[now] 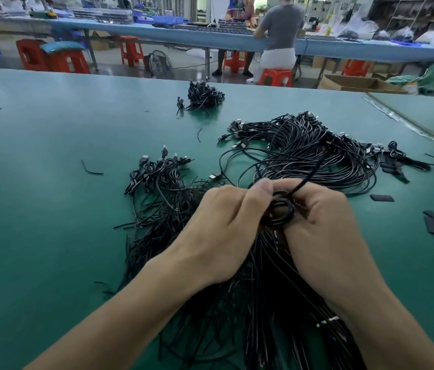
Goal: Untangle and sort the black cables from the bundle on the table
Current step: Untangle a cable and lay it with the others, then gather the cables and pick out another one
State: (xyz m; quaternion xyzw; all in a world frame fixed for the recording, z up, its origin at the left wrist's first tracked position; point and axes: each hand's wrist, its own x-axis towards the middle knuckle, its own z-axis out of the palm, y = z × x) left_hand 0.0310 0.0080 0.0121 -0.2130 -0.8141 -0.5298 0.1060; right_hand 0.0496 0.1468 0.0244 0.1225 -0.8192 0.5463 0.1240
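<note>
The left hand and right hand both pinch a small coil of black cable held between them, with the big bundle just beyond at one o'clock, tied cables at ten o'clock, and open green worktop stretching toward nine o'clock.

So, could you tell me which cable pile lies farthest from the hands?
The small heap near the far edge of the table, beyond the large loose bundle.
</note>
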